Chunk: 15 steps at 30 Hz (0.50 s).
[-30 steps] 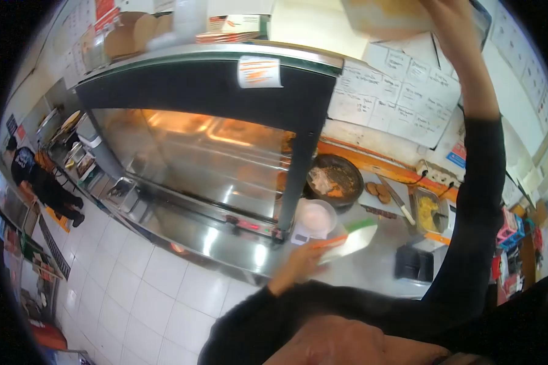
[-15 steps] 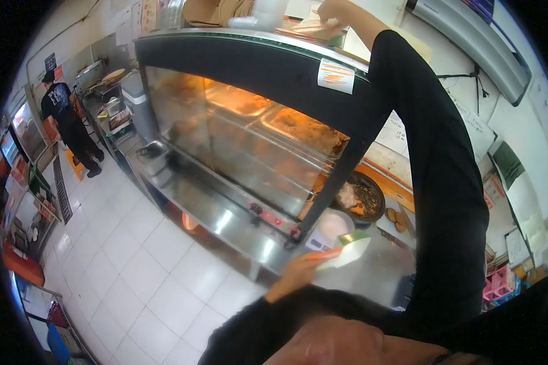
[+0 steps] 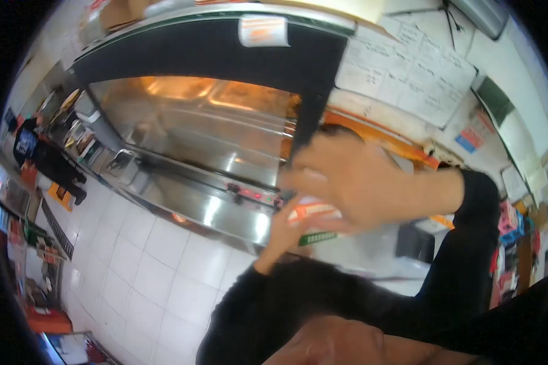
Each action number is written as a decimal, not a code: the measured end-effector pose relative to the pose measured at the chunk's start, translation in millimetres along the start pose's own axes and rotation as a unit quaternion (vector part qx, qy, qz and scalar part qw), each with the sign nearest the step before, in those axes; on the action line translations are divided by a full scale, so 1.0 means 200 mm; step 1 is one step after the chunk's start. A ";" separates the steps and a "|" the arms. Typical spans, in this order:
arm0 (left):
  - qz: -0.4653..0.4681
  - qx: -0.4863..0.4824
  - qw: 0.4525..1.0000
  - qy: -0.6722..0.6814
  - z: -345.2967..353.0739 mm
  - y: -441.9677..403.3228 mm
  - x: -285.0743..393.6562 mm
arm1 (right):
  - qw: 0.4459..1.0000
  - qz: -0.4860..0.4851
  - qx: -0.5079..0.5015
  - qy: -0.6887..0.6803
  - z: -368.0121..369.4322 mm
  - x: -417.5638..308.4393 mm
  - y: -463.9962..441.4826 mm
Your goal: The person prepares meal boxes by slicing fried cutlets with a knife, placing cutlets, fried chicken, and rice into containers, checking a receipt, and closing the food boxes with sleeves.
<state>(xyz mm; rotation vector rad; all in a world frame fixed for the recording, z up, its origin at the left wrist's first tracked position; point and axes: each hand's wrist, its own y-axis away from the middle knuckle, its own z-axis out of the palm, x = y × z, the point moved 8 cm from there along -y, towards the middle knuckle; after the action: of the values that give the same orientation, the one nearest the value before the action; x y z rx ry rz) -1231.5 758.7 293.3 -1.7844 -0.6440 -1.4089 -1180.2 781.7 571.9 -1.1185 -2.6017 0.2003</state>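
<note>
My left hand (image 3: 279, 236) is closed on a printed white, orange and green paper food sleeve (image 3: 315, 213), low in front of the warming cabinet's right corner. Just above and to the right, my right hand (image 3: 353, 179) passes over the sleeve, blurred by motion. Its fingers are smeared, so their grip does not show, and it covers part of the sleeve. Behind both hands stands the glass-fronted warming cabinet (image 3: 207, 52) with lit trays of food (image 3: 249, 97).
A steel counter (image 3: 201, 210) runs below the cabinet. On the wall at right hangs a written whiteboard (image 3: 402, 73). A black object (image 3: 415, 242) sits on the right-hand worktop. Far left, a person in dark clothes (image 3: 49, 161) stands on the tiled floor (image 3: 158, 261).
My right hand has come down from the stack on top of the cabinet to beside my left hand. The view has swung right, shifting the cabinet leftward.
</note>
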 end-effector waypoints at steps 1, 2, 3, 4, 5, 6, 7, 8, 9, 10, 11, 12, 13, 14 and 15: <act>0.019 0.008 1.000 -0.006 -0.01 -0.04 0.01 | 0.992 0.031 -0.057 -0.109 0.18 -0.01 0.16; 0.038 0.019 0.999 -0.010 -0.01 -0.08 0.03 | 0.991 0.074 -0.098 -0.060 0.37 0.00 0.33; 0.058 0.030 0.998 -0.017 0.00 -0.10 0.04 | 0.983 0.116 -0.139 -0.011 0.55 0.00 0.49; -0.016 -0.008 0.996 0.087 0.05 -0.12 -0.02 | 0.975 0.158 -0.152 -0.033 0.69 -0.01 0.60; -0.088 -0.040 0.977 0.188 0.12 -0.13 -0.08 | 0.965 0.197 -0.165 -0.053 0.80 -0.02 0.70; -0.160 -0.069 0.943 0.285 0.20 -0.12 -0.13 | 0.951 0.249 -0.147 -0.107 0.90 -0.01 0.80; -0.199 -0.096 0.940 0.260 0.28 -0.11 -0.22 | 0.932 0.301 -0.127 -0.160 0.99 0.00 0.90; -0.225 -0.103 0.916 0.315 0.36 -0.09 -0.29 | 0.906 0.351 -0.105 -0.211 1.04 0.02 0.99; -0.249 -0.108 0.889 0.369 0.44 -0.08 -0.34 | 0.893 0.372 -0.108 -0.228 1.07 0.03 1.07; -0.273 -0.111 0.858 0.420 0.51 -0.07 -0.38 | 0.885 0.409 -0.074 -0.210 1.09 0.05 1.16; -0.294 -0.117 0.861 0.398 0.57 -0.05 -0.44 | 0.874 0.446 -0.039 -0.191 1.11 0.07 1.26; -0.290 -0.116 0.884 0.347 0.59 -0.05 -0.45 | 0.859 0.482 -0.006 -0.172 1.15 0.07 1.37; -0.285 -0.117 0.904 0.296 0.61 -0.04 -0.45 | 0.836 0.529 0.013 -0.145 1.20 0.10 1.48; -0.278 -0.119 0.921 0.244 0.63 -0.04 -0.45 | 0.803 0.572 0.019 -0.170 1.31 0.14 1.61; -0.275 -0.127 0.929 0.212 0.66 -0.03 -0.48 | 0.766 0.612 0.025 -0.194 1.45 0.17 1.75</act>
<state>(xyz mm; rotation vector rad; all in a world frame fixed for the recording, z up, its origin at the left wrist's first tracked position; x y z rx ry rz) -1185.8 875.2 189.4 -1.4548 -0.7855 -2.2706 -1058.4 1044.8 220.0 -2.7931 -1.6169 0.8144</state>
